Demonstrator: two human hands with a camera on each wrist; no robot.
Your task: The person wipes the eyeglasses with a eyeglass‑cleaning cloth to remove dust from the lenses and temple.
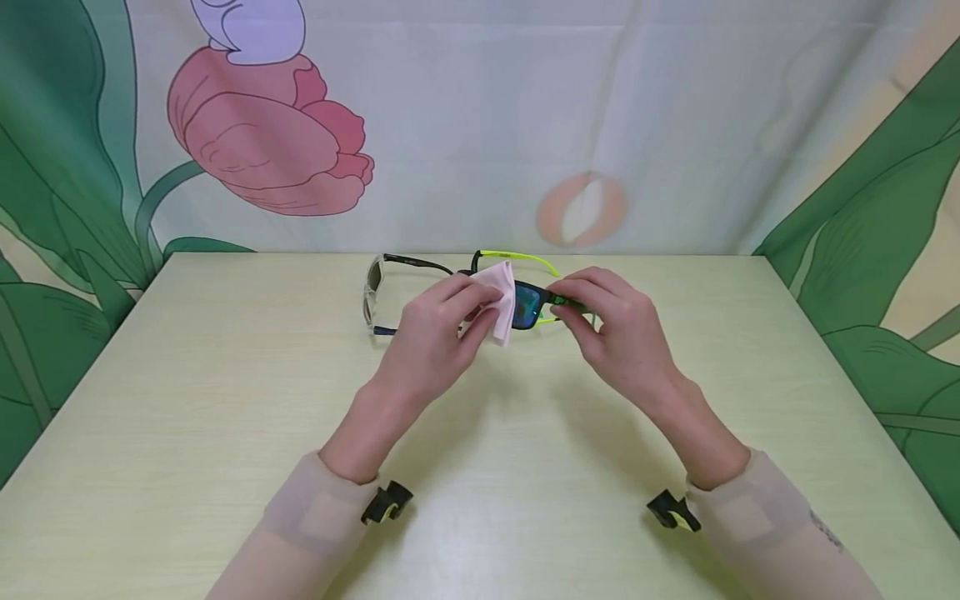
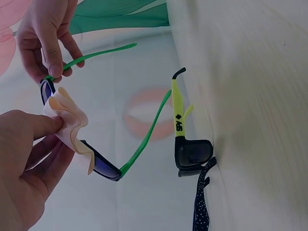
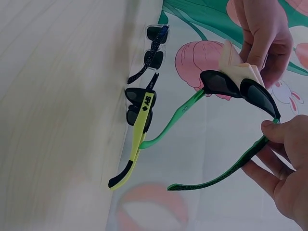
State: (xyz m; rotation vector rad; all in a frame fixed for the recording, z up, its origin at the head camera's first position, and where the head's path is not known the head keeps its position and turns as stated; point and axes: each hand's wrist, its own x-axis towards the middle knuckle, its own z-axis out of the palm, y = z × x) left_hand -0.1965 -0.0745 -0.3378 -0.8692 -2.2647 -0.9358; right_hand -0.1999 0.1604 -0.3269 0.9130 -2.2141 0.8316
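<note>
My left hand (image 1: 431, 333) pinches a folded pale pink cloth (image 1: 504, 302) over one lens area of a pair of sunglasses (image 1: 528, 307). These have a dark frame, blue-tinted lenses and green temples. My right hand (image 1: 626, 329) grips them by the hinge end of one temple, holding them up off the table. In the right wrist view, the cloth (image 3: 236, 65) lies against the upper edge and back of the lenses, and both temples are unfolded. The left fingertips behind the cloth are partly hidden in the head view.
Behind the hands, sunglasses with yellow temples (image 2: 178, 108) stand on the light wooden table (image 1: 225, 417). Beside them is a clear-framed pair (image 1: 372, 287) with dark, speckled temples. A printed curtain (image 1: 465, 125) hangs along the table's back edge.
</note>
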